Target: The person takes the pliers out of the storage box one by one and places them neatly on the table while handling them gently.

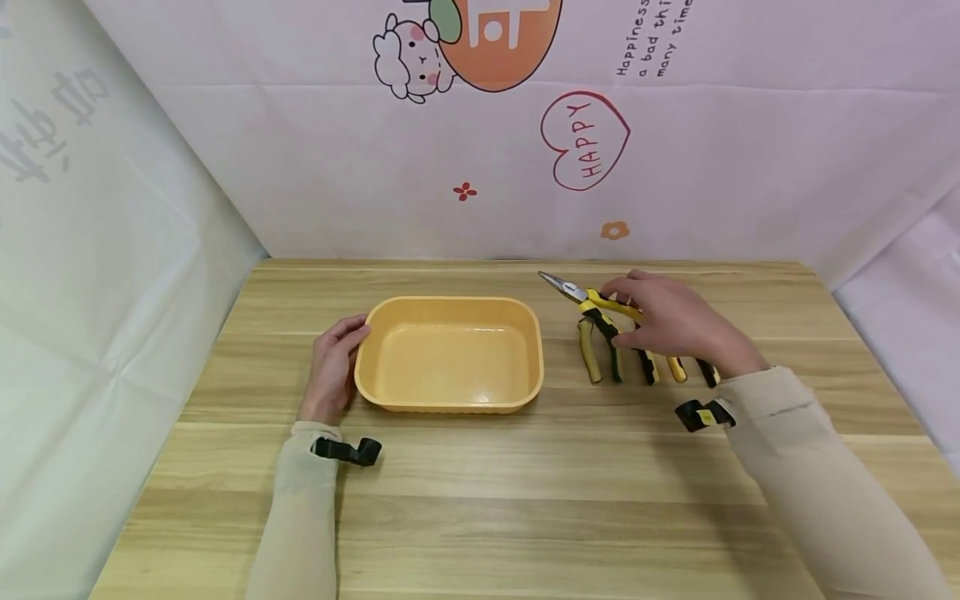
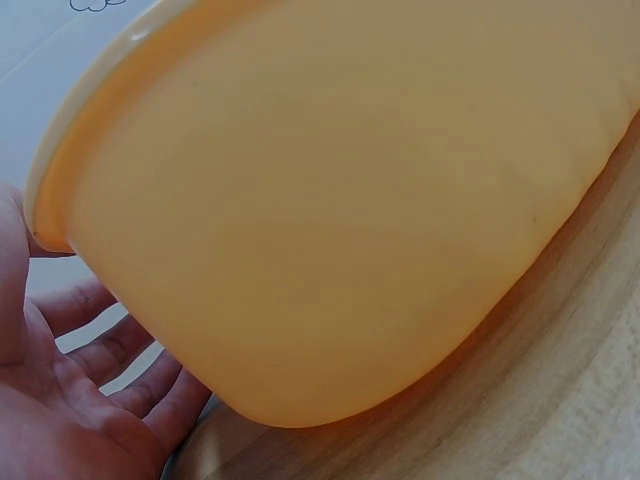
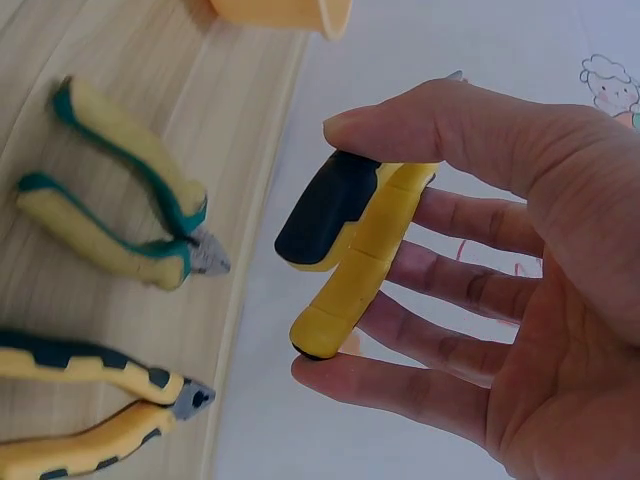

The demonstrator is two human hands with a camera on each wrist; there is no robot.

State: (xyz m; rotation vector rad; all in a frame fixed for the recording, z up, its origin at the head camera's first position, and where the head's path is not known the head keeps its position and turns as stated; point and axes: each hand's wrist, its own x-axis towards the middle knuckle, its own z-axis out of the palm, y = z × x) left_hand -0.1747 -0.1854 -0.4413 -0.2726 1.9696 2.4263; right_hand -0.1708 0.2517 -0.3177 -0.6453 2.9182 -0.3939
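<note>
My right hand point(image 1: 663, 317) holds long-nose pliers point(image 1: 617, 307) by the yellow and black handles, thumb on one and fingers along the other. Their metal nose points to the far left, past the basin's right end. In the right wrist view the handles stand out between thumb and fingers, above the table. My left hand point(image 1: 332, 367) rests at the left end of a yellow-orange plastic basin point(image 1: 450, 408). Seen from the left wrist, its spread fingers point(image 2: 110, 350) touch the outer wall, with the thumb partly hidden by the rim. Nothing lies inside the basin.
Pliers with pale yellow and green handles point(image 3: 125, 185) lie right of the basin. Beside them lie yellow-orange and black pliers point(image 3: 95, 400), and a further dark handle point(image 1: 707, 372) shows under the right wrist. A printed white cloth point(image 1: 360, 183) hangs behind the wooden table point(image 1: 465, 500).
</note>
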